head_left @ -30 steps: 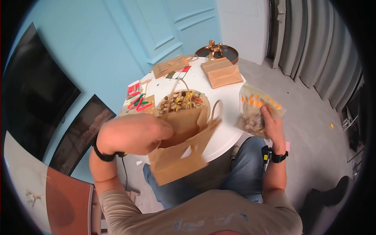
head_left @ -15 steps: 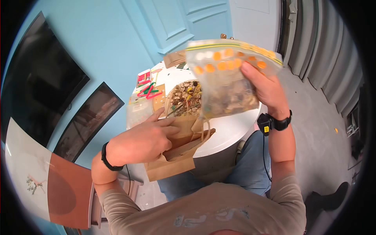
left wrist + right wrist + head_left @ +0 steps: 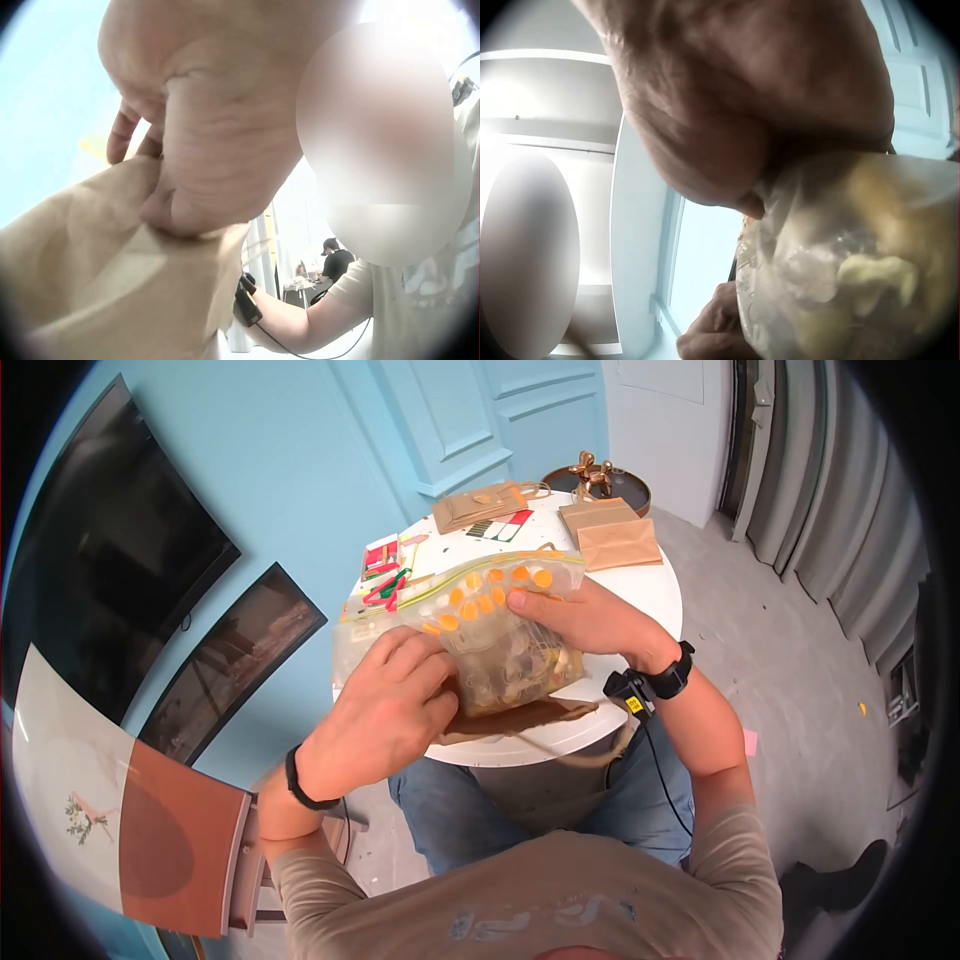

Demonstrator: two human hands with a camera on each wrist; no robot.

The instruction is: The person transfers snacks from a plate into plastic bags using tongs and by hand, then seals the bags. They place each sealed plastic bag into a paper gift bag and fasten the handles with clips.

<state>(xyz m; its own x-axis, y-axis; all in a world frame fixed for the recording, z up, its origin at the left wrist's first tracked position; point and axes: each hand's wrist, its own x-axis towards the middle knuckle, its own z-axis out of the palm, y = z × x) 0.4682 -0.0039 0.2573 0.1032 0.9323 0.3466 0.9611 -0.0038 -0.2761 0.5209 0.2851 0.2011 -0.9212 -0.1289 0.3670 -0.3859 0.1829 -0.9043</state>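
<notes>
My right hand (image 3: 605, 622) grips a clear zip-top bag (image 3: 505, 650) with orange dots printed under its seal, the thumb lying across its front. Dried, pale and yellowish pieces show through the plastic, seen closely in the right wrist view. A brown paper bag (image 3: 520, 722) with a twisted handle sits below it, its mouth right under the zip bag's lower edge. At the paper bag's left side, my left hand (image 3: 385, 705) holds the rim, as the left wrist view shows; its fingertips overlap the zip bag's left edge in the head view.
On the round white table (image 3: 640, 595) lie folded paper bags (image 3: 480, 508), another paper bag (image 3: 615, 538), red and green craft pieces (image 3: 388, 592) and a second clear bag (image 3: 355, 645) at the left. Behind stands a dark round tray (image 3: 630, 490) with a copper balloon-dog figure (image 3: 592, 472).
My right hand has brought the zip bag from the right, up and across, then down over the paper bag. The left hand stays by the paper bag, its fingers now at the rim.
</notes>
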